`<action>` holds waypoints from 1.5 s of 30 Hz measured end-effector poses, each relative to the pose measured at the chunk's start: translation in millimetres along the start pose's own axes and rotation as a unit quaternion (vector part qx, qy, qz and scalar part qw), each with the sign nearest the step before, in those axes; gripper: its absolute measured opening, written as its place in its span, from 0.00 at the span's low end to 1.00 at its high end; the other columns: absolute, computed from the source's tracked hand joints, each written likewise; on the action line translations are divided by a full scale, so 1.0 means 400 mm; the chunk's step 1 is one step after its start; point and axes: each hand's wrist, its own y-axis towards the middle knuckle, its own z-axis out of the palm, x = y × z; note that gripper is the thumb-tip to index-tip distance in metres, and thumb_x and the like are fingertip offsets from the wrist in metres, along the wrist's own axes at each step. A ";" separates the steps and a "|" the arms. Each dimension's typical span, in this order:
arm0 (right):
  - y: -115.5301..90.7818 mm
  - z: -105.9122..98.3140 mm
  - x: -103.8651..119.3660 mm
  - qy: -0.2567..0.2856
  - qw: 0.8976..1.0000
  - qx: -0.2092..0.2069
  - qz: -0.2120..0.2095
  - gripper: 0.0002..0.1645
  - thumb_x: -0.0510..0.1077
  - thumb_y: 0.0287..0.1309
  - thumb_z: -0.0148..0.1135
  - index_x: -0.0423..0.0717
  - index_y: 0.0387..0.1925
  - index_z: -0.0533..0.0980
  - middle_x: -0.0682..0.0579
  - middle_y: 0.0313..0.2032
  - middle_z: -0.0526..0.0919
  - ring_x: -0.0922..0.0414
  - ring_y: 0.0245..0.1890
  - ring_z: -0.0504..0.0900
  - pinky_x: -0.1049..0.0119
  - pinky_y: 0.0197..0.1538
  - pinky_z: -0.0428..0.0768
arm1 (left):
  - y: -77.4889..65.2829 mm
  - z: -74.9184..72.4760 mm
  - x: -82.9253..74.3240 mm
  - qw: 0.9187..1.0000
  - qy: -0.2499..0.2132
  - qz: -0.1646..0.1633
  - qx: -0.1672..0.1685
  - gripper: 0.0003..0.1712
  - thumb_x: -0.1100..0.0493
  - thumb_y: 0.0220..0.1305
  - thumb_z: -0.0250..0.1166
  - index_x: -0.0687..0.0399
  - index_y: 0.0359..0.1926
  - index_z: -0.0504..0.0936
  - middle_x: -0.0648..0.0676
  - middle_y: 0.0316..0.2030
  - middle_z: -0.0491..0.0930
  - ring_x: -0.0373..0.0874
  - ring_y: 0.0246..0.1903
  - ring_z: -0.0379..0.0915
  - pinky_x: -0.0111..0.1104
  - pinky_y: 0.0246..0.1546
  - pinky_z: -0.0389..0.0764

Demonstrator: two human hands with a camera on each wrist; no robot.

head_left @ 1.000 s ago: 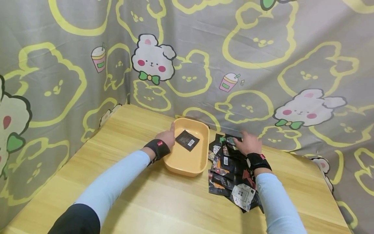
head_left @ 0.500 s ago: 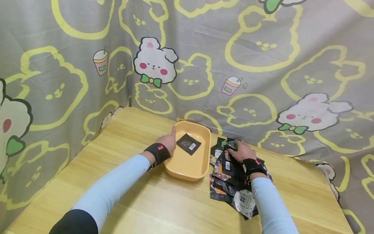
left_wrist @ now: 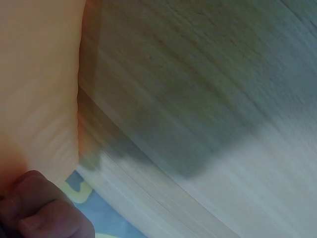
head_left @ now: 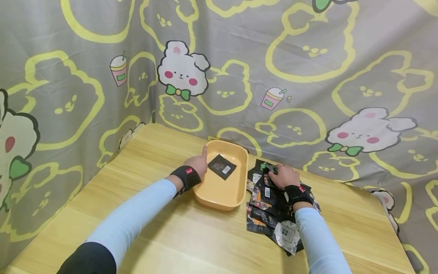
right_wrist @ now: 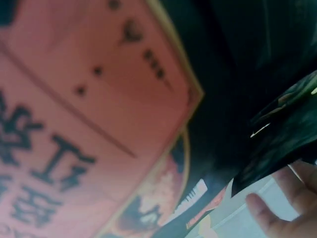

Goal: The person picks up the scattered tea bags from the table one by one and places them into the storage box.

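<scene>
My left hand (head_left: pixel 197 164) grips the left side of a yellow-orange plastic tray (head_left: pixel 219 207), thumb along the rim. In the left wrist view its curled fingers (left_wrist: pixel 52 215) lie against the tray's ribbed outer wall (left_wrist: pixel 42 89). Inside the tray lies one small black packet (head_left: pixel 216 163) with a white barcode label. Right of it, my right hand (head_left: pixel 286 176) pinches a black packet with green print (head_left: pixel 270 168) at the back of a pile. The right wrist view shows that packet's dark edge (right_wrist: pixel 275 158) by the fingertips (right_wrist: pixel 260 206).
Several overlapping black packets (head_left: pixel 273 201) make up the pile, one with a white label (head_left: pixel 286 233) at the front. Close to the right wrist camera is a packet with a pink label (right_wrist: pixel 99 114). A grey patterned curtain (head_left: pixel 236 45) borders the wooden table (head_left: pixel 191 243).
My right hand has drawn back slightly toward the pile and its fingers have closed on the green-printed packet, which now bends up. The left hand stays on the tray.
</scene>
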 end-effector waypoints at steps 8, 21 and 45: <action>-0.011 -0.019 0.008 -0.011 0.989 -0.136 -0.057 0.13 0.42 0.62 0.53 0.36 0.36 0.79 0.39 0.27 0.83 0.44 0.22 0.78 0.49 0.29 0.75 | 0.022 0.015 0.012 1.000 0.008 0.002 0.001 0.41 0.63 0.67 0.48 0.61 0.73 0.36 0.51 0.17 0.73 0.43 0.16 0.70 0.32 0.17 0.67; -0.009 -0.066 0.128 -0.028 0.969 -0.197 -0.150 0.12 0.43 0.64 0.53 0.44 0.26 0.77 0.47 0.18 0.78 0.51 0.19 0.76 0.56 0.28 0.71 | 0.008 0.006 0.008 1.000 -0.001 -0.005 0.012 0.41 0.62 0.67 0.48 0.62 0.73 0.36 0.54 0.21 0.77 0.45 0.19 0.72 0.32 0.19 0.70; 0.017 -0.015 0.396 -0.120 0.914 -0.242 -0.302 0.20 0.60 0.53 0.63 0.48 0.35 0.79 0.49 0.29 0.83 0.50 0.32 0.80 0.55 0.40 0.72 | 0.031 0.038 0.024 1.000 -0.001 0.020 -0.014 0.45 0.64 0.63 0.53 0.63 0.73 0.37 0.51 0.17 0.75 0.43 0.15 0.71 0.32 0.15 0.69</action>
